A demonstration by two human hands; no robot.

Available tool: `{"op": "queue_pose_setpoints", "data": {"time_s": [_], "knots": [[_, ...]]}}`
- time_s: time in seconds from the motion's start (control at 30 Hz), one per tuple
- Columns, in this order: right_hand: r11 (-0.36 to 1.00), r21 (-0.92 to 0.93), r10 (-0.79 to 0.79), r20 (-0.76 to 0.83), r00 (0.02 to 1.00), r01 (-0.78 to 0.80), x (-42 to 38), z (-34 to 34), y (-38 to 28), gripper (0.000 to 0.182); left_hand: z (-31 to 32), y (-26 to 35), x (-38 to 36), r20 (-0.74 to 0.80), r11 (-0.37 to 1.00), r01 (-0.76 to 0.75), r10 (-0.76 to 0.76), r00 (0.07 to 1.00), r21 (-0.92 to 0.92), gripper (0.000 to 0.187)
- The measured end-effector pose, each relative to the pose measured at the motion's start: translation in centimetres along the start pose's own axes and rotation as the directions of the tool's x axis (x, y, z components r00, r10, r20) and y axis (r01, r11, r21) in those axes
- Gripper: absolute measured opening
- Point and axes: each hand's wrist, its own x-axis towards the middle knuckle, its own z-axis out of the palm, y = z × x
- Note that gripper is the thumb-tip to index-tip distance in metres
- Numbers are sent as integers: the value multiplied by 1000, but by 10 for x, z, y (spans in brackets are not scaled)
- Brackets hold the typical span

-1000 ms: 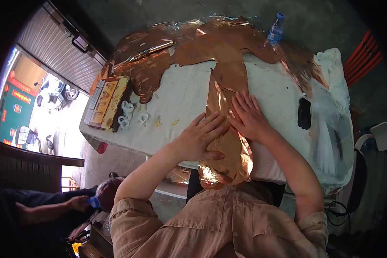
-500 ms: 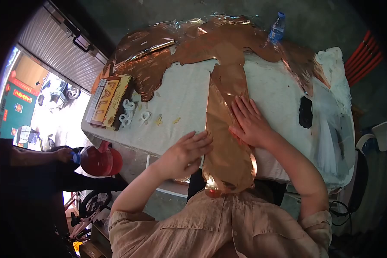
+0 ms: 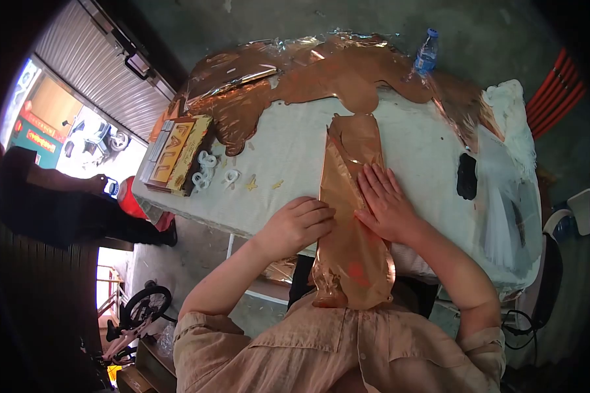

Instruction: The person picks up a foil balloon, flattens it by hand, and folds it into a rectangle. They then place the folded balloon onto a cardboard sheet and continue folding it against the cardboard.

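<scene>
A flat, copper-coloured foil balloon (image 3: 351,242) lies lengthwise before me, its near end hanging over the table edge against my shirt. Its long sides are folded inward. My left hand (image 3: 299,224) has its fingers curled together on the left edge of the foil; the thumb is hidden. My right hand (image 3: 388,203) rests flat along the right side, fingers stretched out and pressing the foil. Beyond them, more flat copper foil balloons (image 3: 321,75) are spread across the far side of the table.
On the cloth-covered table (image 3: 275,157) are stacked boxes (image 3: 177,154), white ribbon rolls (image 3: 204,171), small gold pieces (image 3: 252,185), a black object (image 3: 466,175), clear plastic sheets (image 3: 505,216) and a water bottle (image 3: 427,52). At left stands another person (image 3: 52,196) near a bicycle (image 3: 147,308).
My left hand has come down onto the foil's left edge. The far end of the folded foil now lies apart from the pile. The other person has moved, and the red jug is mostly hidden.
</scene>
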Motion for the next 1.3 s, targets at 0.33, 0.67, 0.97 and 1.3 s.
{"op": "queue_pose_setpoints", "data": {"time_s": [0.33, 0.67, 0.97, 1.3], "knots": [[999, 41, -10, -45, 999, 12, 1, 4, 2, 75, 8, -5, -6, 54, 1000, 5, -3, 999, -31, 26], [995, 94, 23, 68, 997, -29, 1, -10, 1, 74, 11, -6, -8, 65, 988, 101, -93, 994, -117, 27], [984, 171, 29, 75, 997, -41, 2, -10, 4, 76, 14, -9, -7, 50, 980, 116, -109, 993, -163, 24], [887, 460, 39, 14, 999, -41, -16, -21, 31, 67, 15, -8, -6, 23, 981, 112, -110, 994, -159, 25]]}}
